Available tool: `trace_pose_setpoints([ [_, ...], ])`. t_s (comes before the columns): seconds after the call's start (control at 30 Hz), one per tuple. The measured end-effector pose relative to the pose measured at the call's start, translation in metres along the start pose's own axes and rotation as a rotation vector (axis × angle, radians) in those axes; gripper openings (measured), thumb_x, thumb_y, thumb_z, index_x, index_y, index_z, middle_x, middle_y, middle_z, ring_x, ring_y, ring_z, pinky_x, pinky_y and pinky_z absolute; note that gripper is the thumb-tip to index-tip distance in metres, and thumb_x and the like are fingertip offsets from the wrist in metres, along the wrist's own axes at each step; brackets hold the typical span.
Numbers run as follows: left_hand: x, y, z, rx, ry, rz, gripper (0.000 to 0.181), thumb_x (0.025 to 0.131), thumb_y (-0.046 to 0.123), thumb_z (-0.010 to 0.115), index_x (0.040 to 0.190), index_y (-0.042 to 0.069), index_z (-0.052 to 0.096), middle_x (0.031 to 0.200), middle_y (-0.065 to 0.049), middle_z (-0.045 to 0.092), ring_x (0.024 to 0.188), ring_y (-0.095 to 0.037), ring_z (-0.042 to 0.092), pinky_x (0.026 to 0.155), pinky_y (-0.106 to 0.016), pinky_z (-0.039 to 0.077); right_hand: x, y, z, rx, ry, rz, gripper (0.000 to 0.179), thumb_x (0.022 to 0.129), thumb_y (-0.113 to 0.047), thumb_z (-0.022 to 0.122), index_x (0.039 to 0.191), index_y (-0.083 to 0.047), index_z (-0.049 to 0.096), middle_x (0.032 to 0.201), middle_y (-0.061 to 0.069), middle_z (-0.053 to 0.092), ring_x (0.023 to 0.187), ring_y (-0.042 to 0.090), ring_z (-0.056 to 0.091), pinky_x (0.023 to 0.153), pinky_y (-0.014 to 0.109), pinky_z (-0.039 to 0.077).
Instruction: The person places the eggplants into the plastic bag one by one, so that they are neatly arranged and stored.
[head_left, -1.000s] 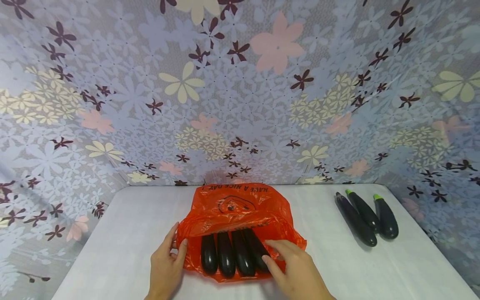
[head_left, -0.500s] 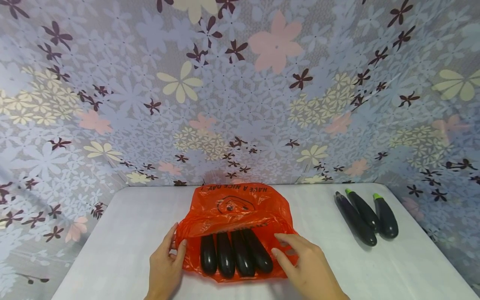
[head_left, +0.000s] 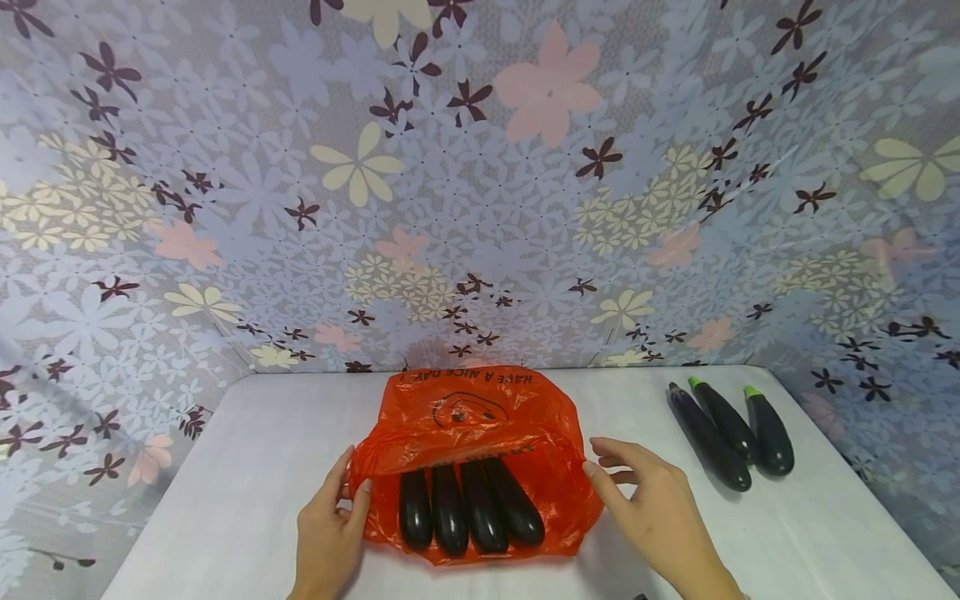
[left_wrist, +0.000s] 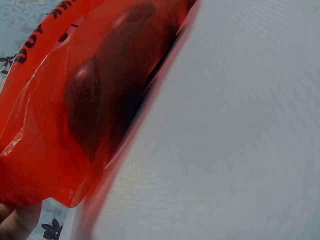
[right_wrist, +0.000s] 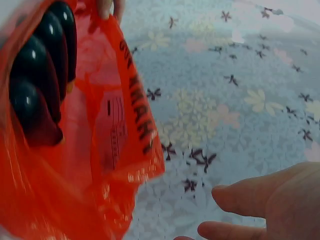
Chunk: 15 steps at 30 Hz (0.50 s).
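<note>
Pinches the left edge of a red plastic bag (head_left: 517, 429) with the left hand (head_left: 330, 529), with the thumb in front and the fingers behind the film. Holds the right hand (head_left: 652, 496) wide at the bag's right edge, with thumb and fingers spread and nothing between them; overlaps the edge at the thumb tip in the head view, but shows a gap from the film in the right wrist view.

Gapes toward the near side, in the middle of the table: the bag's mouth. Inside it, four eggplants (head_left: 483, 521) in a row, side by side, with glossy rounded ends facing near and far ends hidden under the upper layer of film; at the right end of the row, one at a slant. Through the film in the left wrist view, dark rounded shapes.

Upside down along the bag's far part, black print reading "HAVE A NICE DAY!" above a face-like outline; along the mouth's rim in the right wrist view, "THANK YOU".

Well to the right, on the white tabletop (head_left: 247, 467), three loose eggplants (head_left: 708, 437) lying close together, with two bright green stem ends and one dark one, all pointing away.

Farthest, rising behind the table's back edge, a flower-patterned sheet (head_left: 450, 192) in grey-blue, cream, pink and maroon.
</note>
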<state>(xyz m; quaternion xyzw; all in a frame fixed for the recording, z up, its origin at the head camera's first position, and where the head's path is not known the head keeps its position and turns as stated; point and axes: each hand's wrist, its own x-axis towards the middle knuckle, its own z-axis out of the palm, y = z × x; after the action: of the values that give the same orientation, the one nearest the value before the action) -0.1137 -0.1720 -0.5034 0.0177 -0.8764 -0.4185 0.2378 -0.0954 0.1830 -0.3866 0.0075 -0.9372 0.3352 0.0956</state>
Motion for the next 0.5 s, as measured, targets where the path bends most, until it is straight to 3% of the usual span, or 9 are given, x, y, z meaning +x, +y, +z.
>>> trace_pose_setpoints([
  [0.5,0.000,0.000,-0.001,-0.027,-0.009,-0.009,0.054,0.093,0.007,0.072,0.144,0.007,0.054,0.081,0.000,0.066,0.066,-0.005,0.056,0.052,-0.020,0.052,0.022,0.044,-0.014,-0.049,0.114,0.033,0.038,0.098,-0.028,0.067,0.124,-0.001,0.068,0.114,0.019,0.071,0.100,0.035,0.069,0.079,0.051,0.059],
])
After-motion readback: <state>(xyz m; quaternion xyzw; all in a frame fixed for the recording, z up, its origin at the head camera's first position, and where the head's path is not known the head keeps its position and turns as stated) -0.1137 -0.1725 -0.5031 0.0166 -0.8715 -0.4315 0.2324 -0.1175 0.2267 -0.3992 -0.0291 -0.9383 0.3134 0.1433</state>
